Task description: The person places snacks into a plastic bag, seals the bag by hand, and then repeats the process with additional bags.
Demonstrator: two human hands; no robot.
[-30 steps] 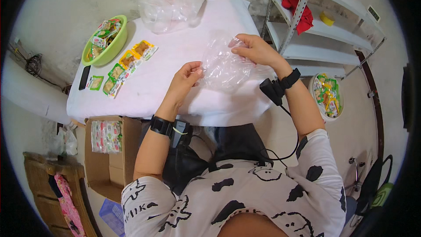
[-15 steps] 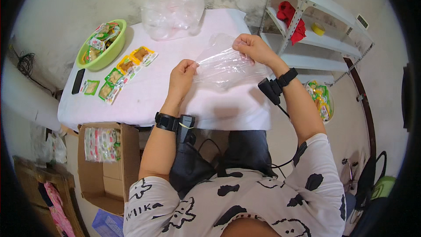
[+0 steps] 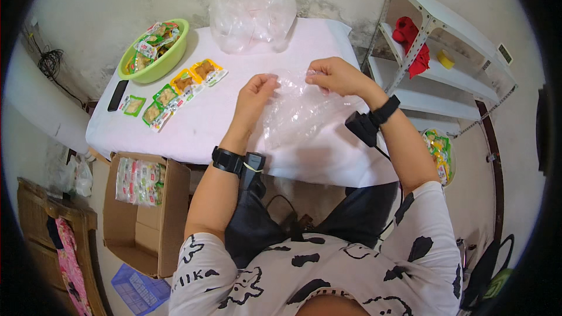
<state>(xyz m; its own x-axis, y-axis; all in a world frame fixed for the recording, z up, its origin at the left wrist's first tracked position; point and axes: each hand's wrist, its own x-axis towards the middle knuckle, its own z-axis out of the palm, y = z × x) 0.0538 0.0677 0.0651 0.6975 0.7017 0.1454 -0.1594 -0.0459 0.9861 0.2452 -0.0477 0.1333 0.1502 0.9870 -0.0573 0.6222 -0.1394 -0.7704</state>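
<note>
Pinching a clear bag near its top with the left hand and the right hand, with thumbs and fingertips narrowed tightly onto it at either side. Letting it hang creased between the fingers, sagging toward the near side above a white cloth. Wearing black straps on both wrists, just behind the fingers. Showing, left of the fingers, a slanting row of yellow and green packets. Facing a large puffed bag beyond the left fingers. Revealing, farther left of the fingers, a black phone and a green basin heaped with more packets. Showing, low and well left of the fingers, a brown box with wrapped packs inside, then a blue crate. Showing farthest, well right of the fingers, a white shelf bearing red fabric and yellow tape.
</note>
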